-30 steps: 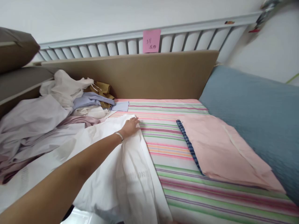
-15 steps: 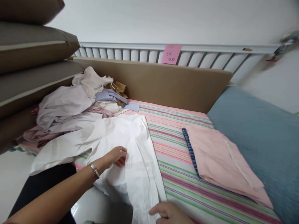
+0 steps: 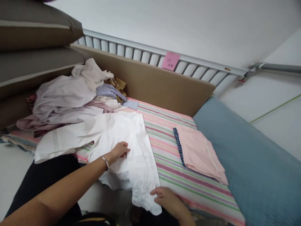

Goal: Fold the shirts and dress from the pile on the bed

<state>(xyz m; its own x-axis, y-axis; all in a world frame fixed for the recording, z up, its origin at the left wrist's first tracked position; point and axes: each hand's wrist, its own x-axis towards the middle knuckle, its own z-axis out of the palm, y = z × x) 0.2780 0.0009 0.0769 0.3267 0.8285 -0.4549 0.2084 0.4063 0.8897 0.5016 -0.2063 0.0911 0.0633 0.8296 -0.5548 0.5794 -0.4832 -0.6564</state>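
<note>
A white garment (image 3: 122, 138) lies spread over the near left part of a striped sheet (image 3: 169, 147), with its lower end hanging past the bed edge. My left hand (image 3: 118, 150) rests on the middle of the garment, fingers curled and pinching the cloth. My right hand (image 3: 166, 197) holds the garment's lower right corner at the bed edge, fingers bent around the hem. A silver bracelet sits on my left wrist.
A heap of pale crumpled clothes (image 3: 70, 94) lies at the back left beside stacked brown cushions (image 3: 35, 47). A folded pink cloth with a blue checked edge (image 3: 197, 150) lies on the stripes. A blue blanket (image 3: 254, 169) covers the right. A tan board (image 3: 152, 84) and white rail stand behind.
My left hand drew back from the garment's far edge to its middle. My right hand came into view at the lower corner. The view tilted and shifted left.
</note>
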